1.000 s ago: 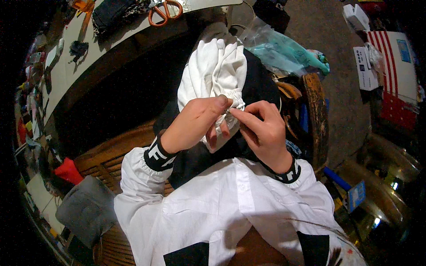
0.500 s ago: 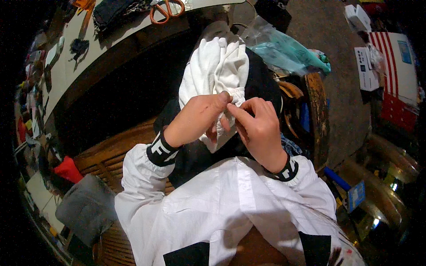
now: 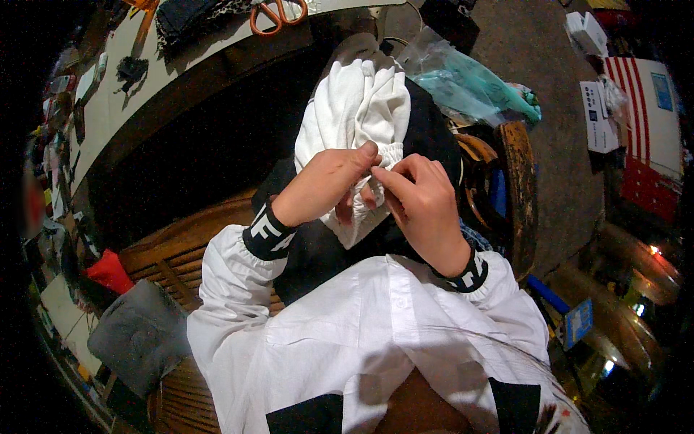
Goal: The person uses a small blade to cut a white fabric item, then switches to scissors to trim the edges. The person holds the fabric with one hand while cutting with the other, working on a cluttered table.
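A white cloth piece (image 3: 347, 108) with a gathered, elastic-looking edge lies bunched across my dark-clad lap. My left hand (image 3: 322, 182) is closed on its gathered edge, the thumb on top and some fingertips showing through the folds below. Close beside it, my right hand (image 3: 428, 206) pinches at the same edge, thumb and forefinger together near the left thumb. Whether a thread or something small sits between those fingertips cannot be made out. The cloth's near corner hangs below my hands, and its far end runs toward the table.
At the upper left curves a pale-topped table (image 3: 108, 108) bearing orange-handled scissors (image 3: 278, 16) and dark fabric (image 3: 188, 25). A teal item in a clear plastic bag (image 3: 470, 83) lies beyond my right hand. To the right stands a wooden chair part (image 3: 517, 181); a grey cushion (image 3: 137, 336) sits lower left.
Both hands keep nearly the same hold on the cloth. The whole view has shifted slightly, with the scissors and cloth a little farther right in the picture.
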Available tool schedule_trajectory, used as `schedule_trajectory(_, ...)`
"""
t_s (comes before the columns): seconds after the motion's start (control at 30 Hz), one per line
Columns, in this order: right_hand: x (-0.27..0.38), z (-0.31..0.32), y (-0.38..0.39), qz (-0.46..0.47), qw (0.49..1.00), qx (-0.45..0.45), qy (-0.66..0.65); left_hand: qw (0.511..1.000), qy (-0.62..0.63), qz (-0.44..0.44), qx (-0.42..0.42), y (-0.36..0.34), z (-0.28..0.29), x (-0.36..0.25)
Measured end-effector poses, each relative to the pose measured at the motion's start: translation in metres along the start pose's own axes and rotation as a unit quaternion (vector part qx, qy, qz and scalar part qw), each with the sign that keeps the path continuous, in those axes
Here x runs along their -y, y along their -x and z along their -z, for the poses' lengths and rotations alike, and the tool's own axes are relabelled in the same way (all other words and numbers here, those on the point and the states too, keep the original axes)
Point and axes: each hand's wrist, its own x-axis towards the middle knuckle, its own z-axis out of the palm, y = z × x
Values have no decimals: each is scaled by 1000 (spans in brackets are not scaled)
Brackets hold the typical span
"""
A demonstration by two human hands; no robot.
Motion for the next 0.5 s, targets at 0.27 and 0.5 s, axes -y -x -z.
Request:
schedule_trajectory(0.27,-11,-4,13,0,995,87,55,994,-40,-82,-66,6,10,-6)
schedule_trajectory(0.5,-30,25,20,-186,965,32,-180,970,-150,-142,-128,15,2,19)
